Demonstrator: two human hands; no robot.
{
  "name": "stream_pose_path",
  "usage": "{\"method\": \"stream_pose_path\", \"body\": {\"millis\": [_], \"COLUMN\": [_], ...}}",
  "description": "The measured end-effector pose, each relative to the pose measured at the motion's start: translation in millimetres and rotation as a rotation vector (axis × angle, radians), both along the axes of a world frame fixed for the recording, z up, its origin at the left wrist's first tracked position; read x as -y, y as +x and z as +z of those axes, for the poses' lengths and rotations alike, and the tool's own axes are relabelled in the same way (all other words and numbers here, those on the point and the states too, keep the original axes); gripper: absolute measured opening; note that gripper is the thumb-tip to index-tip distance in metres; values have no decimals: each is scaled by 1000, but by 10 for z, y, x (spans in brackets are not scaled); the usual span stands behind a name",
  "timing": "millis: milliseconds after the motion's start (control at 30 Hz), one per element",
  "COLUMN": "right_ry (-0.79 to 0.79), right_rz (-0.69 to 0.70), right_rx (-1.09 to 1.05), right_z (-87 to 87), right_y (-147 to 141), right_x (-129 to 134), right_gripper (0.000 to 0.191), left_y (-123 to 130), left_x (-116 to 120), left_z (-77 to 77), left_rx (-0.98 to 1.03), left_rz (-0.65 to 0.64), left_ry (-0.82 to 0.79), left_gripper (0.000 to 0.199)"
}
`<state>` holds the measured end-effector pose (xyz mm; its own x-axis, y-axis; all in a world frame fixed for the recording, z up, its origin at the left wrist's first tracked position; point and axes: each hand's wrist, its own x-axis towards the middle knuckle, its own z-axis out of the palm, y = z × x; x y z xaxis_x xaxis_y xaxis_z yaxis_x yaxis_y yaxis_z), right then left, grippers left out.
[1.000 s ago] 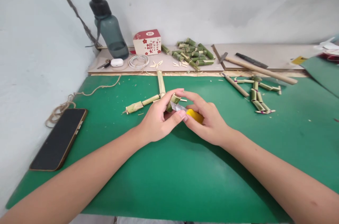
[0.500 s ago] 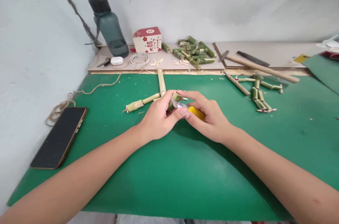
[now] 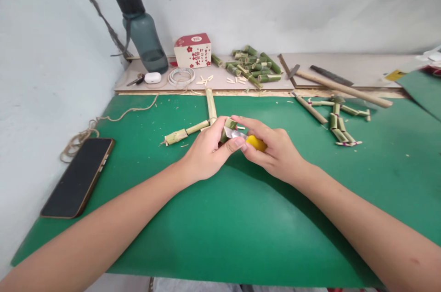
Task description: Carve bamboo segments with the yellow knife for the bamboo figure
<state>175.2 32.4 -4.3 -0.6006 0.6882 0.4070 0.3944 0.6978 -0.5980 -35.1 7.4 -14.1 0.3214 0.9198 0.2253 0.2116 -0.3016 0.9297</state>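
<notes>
My left hand (image 3: 210, 151) is closed around a short green bamboo piece (image 3: 230, 123), held above the mat. My right hand (image 3: 275, 147) grips a yellow-handled utility knife (image 3: 255, 143), its blade lying against the bamboo. The left thumb touches the blade side near the right thumb. Just behind my hands lie joined bamboo sections (image 3: 176, 137) and an upright-pointing pale bamboo length (image 3: 211, 104), partly hidden by the left hand. Farther right rests a small jointed bamboo figure (image 3: 336, 119) tied with purplish thread.
Several cut bamboo pieces (image 3: 255, 65) are heaped on the back ledge, beside a red-and-white box (image 3: 193, 52) and a water bottle (image 3: 146, 39). A long wooden-handled tool (image 3: 344, 88) and a carving tool (image 3: 310, 109) lie at right. A phone (image 3: 79, 177) and twine (image 3: 77, 142) sit left.
The knife and right hand have shifted very slightly against the bamboo piece, whose tilt changes a little. Both hands keep their hold; the whole view has moved slightly.
</notes>
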Motion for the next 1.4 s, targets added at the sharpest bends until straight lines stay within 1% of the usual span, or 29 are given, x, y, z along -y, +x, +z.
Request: {"method": "stream_pose_path", "body": {"millis": [267,500,667,833,967,1100,1233,1400], "right_ry": [75,88,119,89,67,52,28,-15], "right_rz": [-10,-10,-18,-36,-35,-63,-87,-101], "right_rx": [60,74,87,48,12,27,29,23], "right_z": [-13,-12,7,27,21,18,36,63], "right_y": [25,18,24,2,-21,-36,-47,-67], "right_x": [-13,-21,-32,-8,13,27,44,59], "right_gripper": [50,49,46,35,40,42,38,16], "left_y": [-10,-13,-20,-17,-9,0,9,18], "left_x": [-9,-39,-42,-25,-3,10,14,15], "left_z": [-14,-37,-36,-51,-40,-13,6,11], "left_rx": [-2,-35,-48,-73,-26,12,12,60], "left_rz": [-19,-26,-29,-13,1,26,29,58], "left_ry": [-33,-49,-41,-14,-27,-59,-68,-87], "left_gripper": [33,38,38,37,34,33,35,36]}}
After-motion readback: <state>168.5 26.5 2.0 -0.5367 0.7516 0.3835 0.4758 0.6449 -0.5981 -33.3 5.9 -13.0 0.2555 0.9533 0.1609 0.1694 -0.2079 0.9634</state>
